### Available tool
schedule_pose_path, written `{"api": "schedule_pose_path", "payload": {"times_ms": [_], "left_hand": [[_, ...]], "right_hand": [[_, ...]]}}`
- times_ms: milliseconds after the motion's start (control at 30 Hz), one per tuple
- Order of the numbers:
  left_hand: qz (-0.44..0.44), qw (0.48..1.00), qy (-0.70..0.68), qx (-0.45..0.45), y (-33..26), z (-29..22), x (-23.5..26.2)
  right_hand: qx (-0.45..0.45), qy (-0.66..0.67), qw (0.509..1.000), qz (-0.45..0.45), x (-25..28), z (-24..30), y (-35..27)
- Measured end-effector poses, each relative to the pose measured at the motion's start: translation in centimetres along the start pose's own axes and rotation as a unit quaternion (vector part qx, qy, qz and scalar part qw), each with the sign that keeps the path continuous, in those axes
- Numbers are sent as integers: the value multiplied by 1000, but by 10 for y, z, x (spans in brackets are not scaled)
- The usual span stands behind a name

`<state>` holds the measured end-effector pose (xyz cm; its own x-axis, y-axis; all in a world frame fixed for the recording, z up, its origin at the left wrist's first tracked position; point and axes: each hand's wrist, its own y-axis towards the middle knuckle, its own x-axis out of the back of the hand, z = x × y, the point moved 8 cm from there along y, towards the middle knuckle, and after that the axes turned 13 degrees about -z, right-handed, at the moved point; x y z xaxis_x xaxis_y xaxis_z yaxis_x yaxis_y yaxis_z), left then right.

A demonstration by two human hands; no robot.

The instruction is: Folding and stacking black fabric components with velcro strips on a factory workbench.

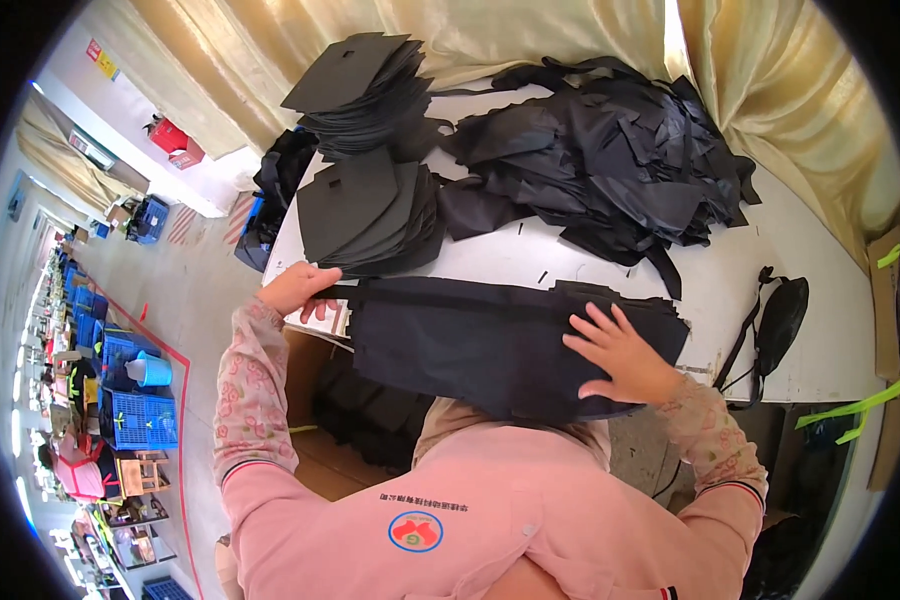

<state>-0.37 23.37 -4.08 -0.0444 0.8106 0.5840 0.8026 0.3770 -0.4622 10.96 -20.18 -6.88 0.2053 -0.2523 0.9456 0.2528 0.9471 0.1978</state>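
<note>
A stack of black fabric pieces (450, 345) lies along the near edge of the white table, partly hanging over it toward me. At its left end, my left hand (302, 290) pinches the end of a narrow black strip (342, 292) between thumb and fingers. The strip runs along the stack's far side. My right hand (620, 357) rests with fingers spread on the stack's right part and grips nothing. Beyond the stack, two piles of stiff black panels (355, 210) (365, 85) stand at the left. A loose heap of thin black fabric (600, 150) fills the back right.
A small black pouch with cords (782, 325) lies on the white table (730, 250) at right. Gold curtains (820, 110) hang behind. Under the table's left side, a cardboard box (315, 450) holds dark material. Blue crates (145, 418) stand on the floor far left, near a person in pink (75, 470).
</note>
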Motion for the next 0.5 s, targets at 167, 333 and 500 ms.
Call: {"api": "schedule_pose_path", "payload": {"times_ms": [167, 333, 500], "left_hand": [[-53, 992, -26, -115, -36, -104, -52], [-29, 931, -49, -360, -64, -180, -125], [-372, 866, 95, -321, 9, -113, -20]], "right_hand": [[-88, 325, 928, -162, 75, 27, 83], [-131, 689, 706, -102, 27, 64, 133], [-227, 541, 795, -154, 32, 26, 110]]}}
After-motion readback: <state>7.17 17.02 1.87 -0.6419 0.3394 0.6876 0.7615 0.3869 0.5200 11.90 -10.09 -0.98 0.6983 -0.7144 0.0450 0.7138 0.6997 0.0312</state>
